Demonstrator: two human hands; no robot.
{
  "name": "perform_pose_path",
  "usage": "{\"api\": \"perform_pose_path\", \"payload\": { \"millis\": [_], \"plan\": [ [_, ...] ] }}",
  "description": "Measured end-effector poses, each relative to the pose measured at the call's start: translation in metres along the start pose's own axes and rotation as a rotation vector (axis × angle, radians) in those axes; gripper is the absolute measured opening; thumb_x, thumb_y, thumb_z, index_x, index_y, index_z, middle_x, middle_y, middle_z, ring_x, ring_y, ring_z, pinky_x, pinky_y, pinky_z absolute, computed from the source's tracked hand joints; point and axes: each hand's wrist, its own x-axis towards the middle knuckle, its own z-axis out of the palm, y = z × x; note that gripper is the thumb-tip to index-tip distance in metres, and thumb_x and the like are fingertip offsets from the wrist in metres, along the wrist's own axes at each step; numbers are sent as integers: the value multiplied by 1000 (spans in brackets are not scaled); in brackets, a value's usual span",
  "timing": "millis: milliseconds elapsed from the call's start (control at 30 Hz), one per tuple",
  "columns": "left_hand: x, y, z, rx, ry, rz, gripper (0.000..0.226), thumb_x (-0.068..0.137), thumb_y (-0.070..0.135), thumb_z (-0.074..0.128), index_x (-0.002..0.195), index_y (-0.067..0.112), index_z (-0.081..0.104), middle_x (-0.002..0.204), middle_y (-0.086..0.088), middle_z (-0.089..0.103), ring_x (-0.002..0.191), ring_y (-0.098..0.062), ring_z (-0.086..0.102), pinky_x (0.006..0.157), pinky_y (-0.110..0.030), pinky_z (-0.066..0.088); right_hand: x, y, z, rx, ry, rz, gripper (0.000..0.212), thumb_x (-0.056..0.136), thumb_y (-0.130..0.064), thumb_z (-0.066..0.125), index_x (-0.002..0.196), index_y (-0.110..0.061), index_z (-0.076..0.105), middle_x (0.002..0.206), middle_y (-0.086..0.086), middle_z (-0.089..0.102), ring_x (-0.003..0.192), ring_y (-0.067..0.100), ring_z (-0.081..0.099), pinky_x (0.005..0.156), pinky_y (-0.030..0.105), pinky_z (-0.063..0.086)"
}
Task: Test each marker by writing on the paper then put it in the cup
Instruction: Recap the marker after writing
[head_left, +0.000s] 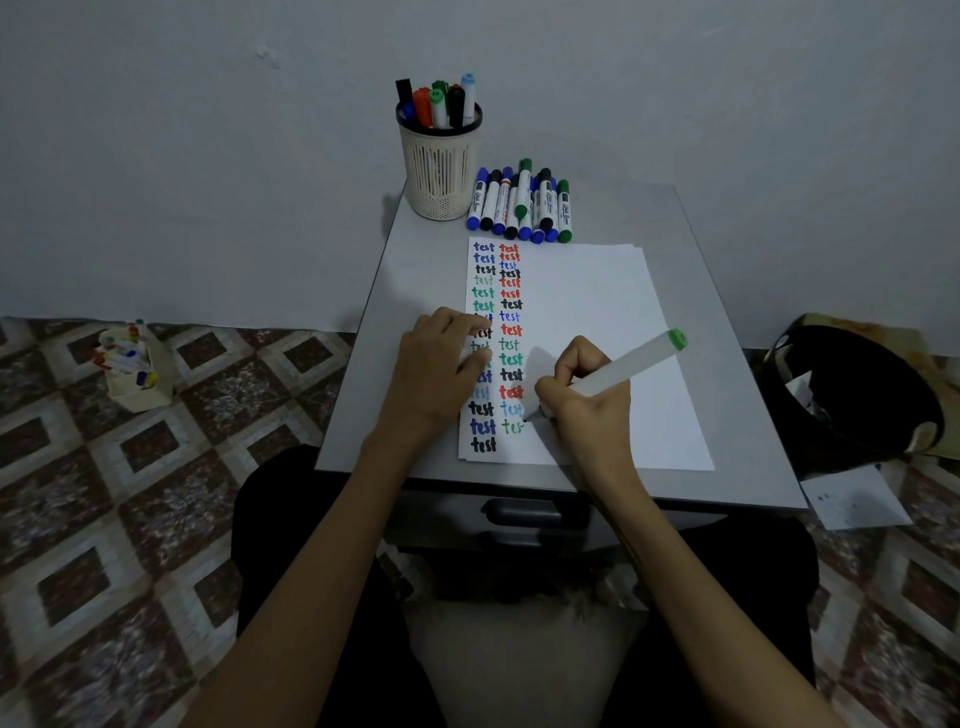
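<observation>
Finishing a pale green "test" low on the paper (597, 312), the right hand (587, 400) is pinching the green marker (623, 366) pen-style while the left hand (436, 374) is pinning the sheet, fingers bent, and next, I reckon, it's needing a lift to the cup (440, 176) beyond.

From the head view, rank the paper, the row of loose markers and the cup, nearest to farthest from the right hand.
1. paper: directly under the right hand, which grips the green marker and writes on it.
2. loose markers: lying just beyond the paper's far edge.
3. cup: farthest back, left of the loose markers.
</observation>
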Motion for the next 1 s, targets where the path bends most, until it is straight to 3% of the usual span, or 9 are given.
{"api": "perform_pose_path", "payload": {
  "millis": [200, 300, 367, 533, 667, 767, 867, 933, 1000],
  "plan": [
    [0, 0, 0, -4, -8, -12, 29, 88, 22, 57, 115, 13, 57, 111, -6, 56, 97, -19, 50, 89, -39, 42, -1, -1, 1, -25, -34, 5, 26, 74, 18, 54, 62, 1, 38, 56, 7, 38, 52, 1, 43, 52, 12, 39],
    [0, 0, 0, -8, -4, -12, 28, 88, 22, 57, 115, 13, 57, 110, -6, 56, 96, -18, 50, 89, -39, 43, 0, -1, 1, 17, -62, 39, 20, 66, 5, 55, 62, 2, 36, 57, 16, 36, 57, 14, 46, 54, 22, 42],
    [-1, 0, 0, -17, 1, -5, 29, 88, 22, 57, 115, 13, 57, 110, -5, 56, 97, -17, 49, 89, -38, 42, 0, -1, 0, 52, -28, 36, 18, 66, 4, 56, 63, 1, 38, 56, 14, 37, 55, 11, 46, 52, 21, 43],
    [0, -1, -3, 42, 50, 1, 36, 82, 34, 57, 114, 17, 56, 109, -1, 54, 96, -16, 47, 81, -32, 32, 3, -4, -9, 289, 203, 62, 34, 84, 0, 68, 66, -10, 41, 62, 14, 45, 44, 16, 37, 40, 22, 34],
    [-4, 2, -10, 183, 138, -85, 45, 69, 47, 56, 106, 23, 52, 96, 7, 48, 86, -11, 42, 76, -29, 23, 1, -8, -8, 368, 234, 84, 33, 82, -7, 73, 70, -13, 43, 67, 13, 50, 49, 14, 42, 46, 20, 37],
    [-6, 6, -11, 160, 102, -95, 42, 68, 44, 55, 103, 22, 49, 86, 10, 47, 79, -11, 44, 74, -30, 22, 1, -10, -8, 387, 235, 94, 25, 82, -2, 72, 77, -11, 49, 69, 6, 54, 55, 16, 49, 52, 23, 41],
    [-5, 6, -9, -1, 78, -67, 36, 74, 29, 59, 107, 19, 49, 84, 7, 54, 76, -13, 52, 79, -36, 36, 1, -9, -9, 483, 150, 99, 11, 88, 7, 58, 91, -3, 57, 84, 11, 66, 74, 21, 64, 59, 27, 52],
    [-4, 5, -10, -147, 76, -35, 34, 80, 23, 62, 111, 20, 49, 87, 5, 58, 77, -13, 58, 78, -41, 49, 2, -9, -10, 567, 94, 123, 16, 91, 9, 47, 97, 0, 59, 97, 18, 68, 86, 26, 68, 59, 29, 56],
    [-4, 7, -13, -294, 48, -18, 32, 86, 23, 61, 115, 21, 48, 94, 5, 60, 83, -11, 63, 71, -36, 56, 2, -10, -10, 595, 66, 136, 19, 92, 9, 43, 97, 0, 59, 94, 19, 69, 82, 26, 69, 56, 29, 56]
  ]
}}
